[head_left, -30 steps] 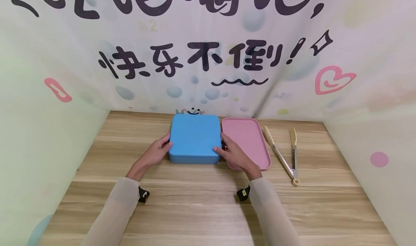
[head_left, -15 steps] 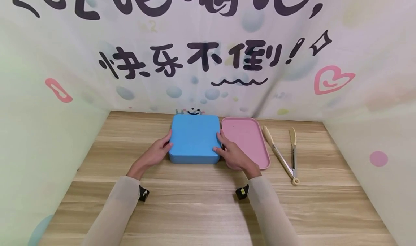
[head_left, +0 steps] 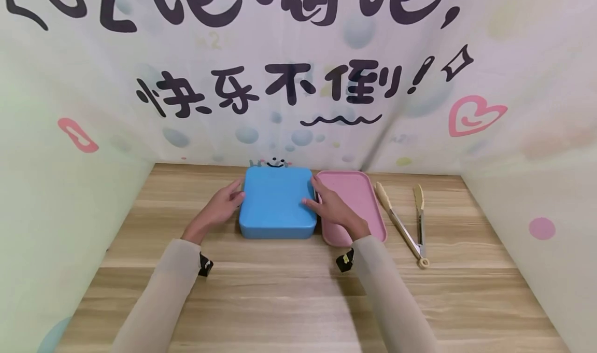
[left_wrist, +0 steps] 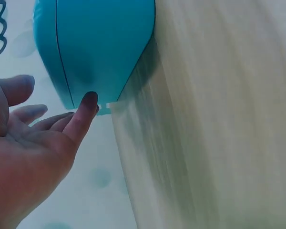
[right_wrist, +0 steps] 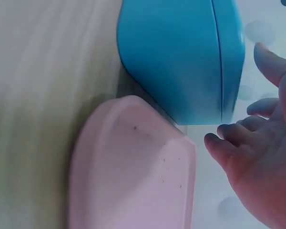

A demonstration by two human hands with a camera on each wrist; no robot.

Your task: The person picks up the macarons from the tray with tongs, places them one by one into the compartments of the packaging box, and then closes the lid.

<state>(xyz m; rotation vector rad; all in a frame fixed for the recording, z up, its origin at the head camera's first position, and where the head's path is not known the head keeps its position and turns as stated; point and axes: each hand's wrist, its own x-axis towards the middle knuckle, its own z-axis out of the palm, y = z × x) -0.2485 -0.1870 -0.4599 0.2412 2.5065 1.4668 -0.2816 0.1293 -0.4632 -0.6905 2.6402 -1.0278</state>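
Observation:
A blue lidded box stands on the wooden table near the back wall. Beside its left side is my left hand, fingers loosely extended; the left wrist view shows those fingers straight, next to the box's side wall. My right hand hovers at the right side, its thumb over the lid edge. In the right wrist view its fingers are spread and a gap shows between them and the box. Whether the left fingertips touch the box is unclear.
Right of the box, partly under my right hand, lies a pink tray. Farther right are spread tongs with beige tips and metal arms. A printed cloth wall stands behind the table.
Both hands have shifted slightly upward and toward the back along the box's sides, loosening from it. The view has tilted a little; the box, tray and tongs otherwise look unmoved.

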